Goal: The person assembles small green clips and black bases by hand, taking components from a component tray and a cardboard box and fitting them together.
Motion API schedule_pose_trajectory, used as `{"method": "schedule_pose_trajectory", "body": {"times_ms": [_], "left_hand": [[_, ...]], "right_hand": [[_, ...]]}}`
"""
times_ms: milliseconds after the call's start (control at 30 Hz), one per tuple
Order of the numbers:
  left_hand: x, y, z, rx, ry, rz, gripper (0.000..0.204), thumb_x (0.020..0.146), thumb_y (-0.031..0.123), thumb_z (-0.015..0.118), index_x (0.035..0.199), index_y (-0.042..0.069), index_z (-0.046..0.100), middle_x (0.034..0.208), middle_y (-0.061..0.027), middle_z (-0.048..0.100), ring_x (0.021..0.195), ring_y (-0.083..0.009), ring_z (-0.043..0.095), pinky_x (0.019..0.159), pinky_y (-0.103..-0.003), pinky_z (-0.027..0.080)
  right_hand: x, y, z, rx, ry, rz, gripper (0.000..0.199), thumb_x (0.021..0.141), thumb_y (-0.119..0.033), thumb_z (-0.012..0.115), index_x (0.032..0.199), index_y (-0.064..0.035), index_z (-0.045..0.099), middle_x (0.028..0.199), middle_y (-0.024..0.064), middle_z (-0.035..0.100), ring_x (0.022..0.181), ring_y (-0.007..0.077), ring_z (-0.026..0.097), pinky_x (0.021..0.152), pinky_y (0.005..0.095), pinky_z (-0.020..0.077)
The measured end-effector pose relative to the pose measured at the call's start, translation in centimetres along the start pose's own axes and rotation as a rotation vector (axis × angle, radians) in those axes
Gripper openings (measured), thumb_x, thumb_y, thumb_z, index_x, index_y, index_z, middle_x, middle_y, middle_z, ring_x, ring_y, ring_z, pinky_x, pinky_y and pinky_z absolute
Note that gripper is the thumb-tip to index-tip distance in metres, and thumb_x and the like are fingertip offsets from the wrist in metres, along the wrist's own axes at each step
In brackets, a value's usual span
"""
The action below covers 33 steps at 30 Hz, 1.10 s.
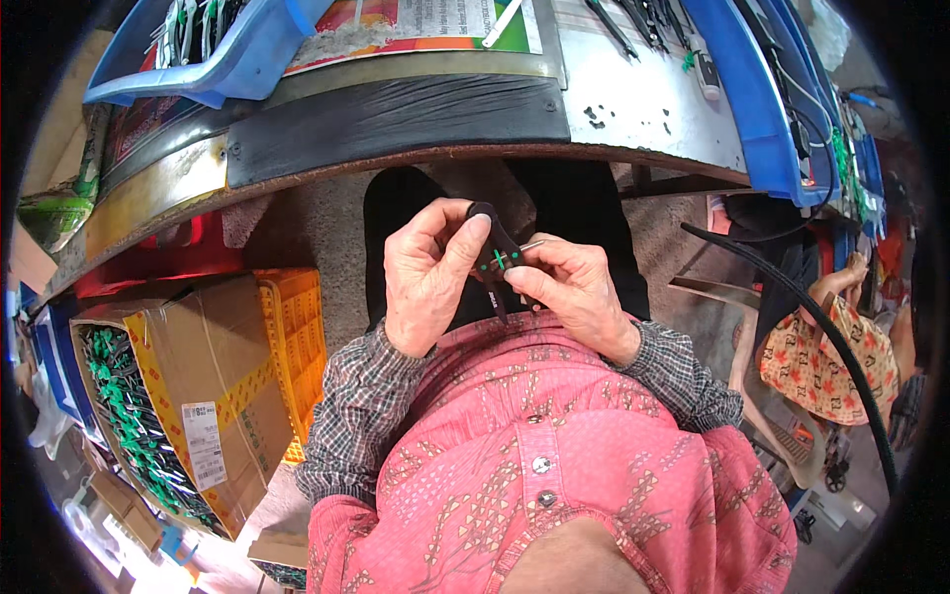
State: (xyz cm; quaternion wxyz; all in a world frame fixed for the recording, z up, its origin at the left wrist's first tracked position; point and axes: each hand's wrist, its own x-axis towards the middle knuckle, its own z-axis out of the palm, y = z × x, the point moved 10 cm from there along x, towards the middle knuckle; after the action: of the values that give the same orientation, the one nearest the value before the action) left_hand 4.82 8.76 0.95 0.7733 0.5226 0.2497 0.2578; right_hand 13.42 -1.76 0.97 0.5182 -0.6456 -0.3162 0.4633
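Below a cluttered workbench (396, 119), both hands meet over the lap. The left hand (427, 277) and right hand (574, 289) pinch a small black tool with green markings (495, 257) between fingertips.

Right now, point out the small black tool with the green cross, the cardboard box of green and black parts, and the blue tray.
small black tool (497, 259): head view, on its green cross.
cardboard box (233, 381): head view, on its brown side.
blue tray (247, 54): head view, on its front wall.
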Motion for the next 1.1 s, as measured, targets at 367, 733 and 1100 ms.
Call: {"method": "schedule_pose_trajectory", "body": {"times_ms": [367,733,1100], "left_hand": [[0.3,-1.2,0.0,-0.115,0.012,-0.087,0.019,0.093,0.019,0.06,0.098,0.001,0.063,0.073,0.0029,0.059,0.057,-0.0019,0.047,0.05,-0.019,0.043],[0.3,-1.3,-0.1,-0.127,0.0,-0.068,0.02,0.092,0.017,0.062,0.099,-0.002,0.062,0.076,-0.0003,0.062,0.062,-0.0039,0.055,0.052,-0.019,0.046],[0.2,-2.0,-0.3,-0.128,0.02,-0.09,0.023,0.092,0.019,0.063,0.1,-0.002,0.062,0.078,-0.0004,0.062,0.064,-0.0043,0.056,0.052,-0.019,0.046]], "right_hand": [[0.4,0.2,-0.1,0.088,0.008,0.038,0.017,0.089,-0.015,0.065,0.094,0.0012,0.067,0.071,-0.0027,0.06,0.062,0.0023,0.051,0.052,0.0196,0.0398],[1.0,-0.3,0.3,-0.013,-0.039,0.098,0.016,0.088,-0.015,0.065,0.093,0.0007,0.068,0.071,-0.0031,0.061,0.061,0.0016,0.052,0.051,0.0188,0.0401],[1.1,-0.4,0.5,0.071,-0.028,0.103,0.017,0.083,-0.007,0.067,0.097,0.0018,0.064,0.08,-0.0003,0.063,0.069,0.0037,0.057,0.058,0.019,0.0457]]}}
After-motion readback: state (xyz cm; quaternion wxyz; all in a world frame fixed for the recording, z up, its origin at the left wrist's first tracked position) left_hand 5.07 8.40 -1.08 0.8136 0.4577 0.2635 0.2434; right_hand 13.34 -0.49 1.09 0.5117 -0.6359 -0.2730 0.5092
